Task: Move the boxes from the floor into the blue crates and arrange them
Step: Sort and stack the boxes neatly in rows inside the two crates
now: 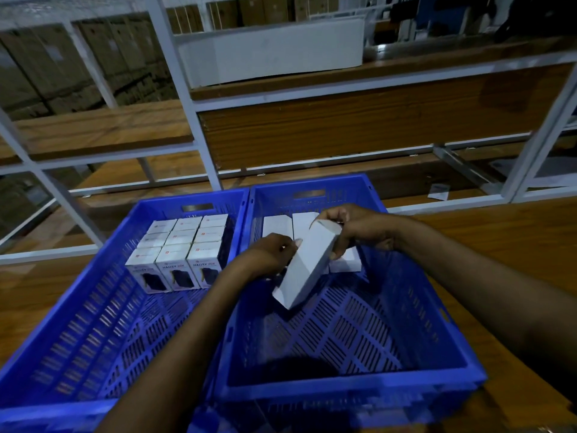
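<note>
Gripping box [307, 264] — left hand [271, 250], right hand [356, 225]

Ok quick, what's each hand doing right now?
Left hand: holds the white box by its side.
Right hand: grips the same box's top end.

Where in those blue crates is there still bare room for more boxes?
In the left crate the floor is bare from the printed boxes to the near wall. In the right crate the near half is bare, this side of the held box. Both far ends are crowded.
</note>
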### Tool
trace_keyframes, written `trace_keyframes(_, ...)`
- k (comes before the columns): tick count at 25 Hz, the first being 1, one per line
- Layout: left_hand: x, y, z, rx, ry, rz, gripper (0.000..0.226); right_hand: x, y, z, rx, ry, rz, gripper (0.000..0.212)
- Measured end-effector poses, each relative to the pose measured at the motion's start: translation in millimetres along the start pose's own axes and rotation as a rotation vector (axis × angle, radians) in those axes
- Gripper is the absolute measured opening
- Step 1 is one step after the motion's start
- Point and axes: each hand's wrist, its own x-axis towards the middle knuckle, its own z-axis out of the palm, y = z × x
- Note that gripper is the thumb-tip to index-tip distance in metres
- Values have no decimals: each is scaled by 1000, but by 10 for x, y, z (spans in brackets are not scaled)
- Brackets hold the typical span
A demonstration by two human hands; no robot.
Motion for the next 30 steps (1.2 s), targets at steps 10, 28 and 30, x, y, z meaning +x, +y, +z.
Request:
trace_keyframes(10,-95,243,-55,-855,88,-166,49,-166,-251,-89,73,399,-320,58)
trace_keyframes(28,499,128,41,-1320,327,-27,70,-8,52,90,476,350,-100,56)
trace_keyframes(30,529,174,130,-1217,304,-23,50,31,135,174,278,465,-146,61)
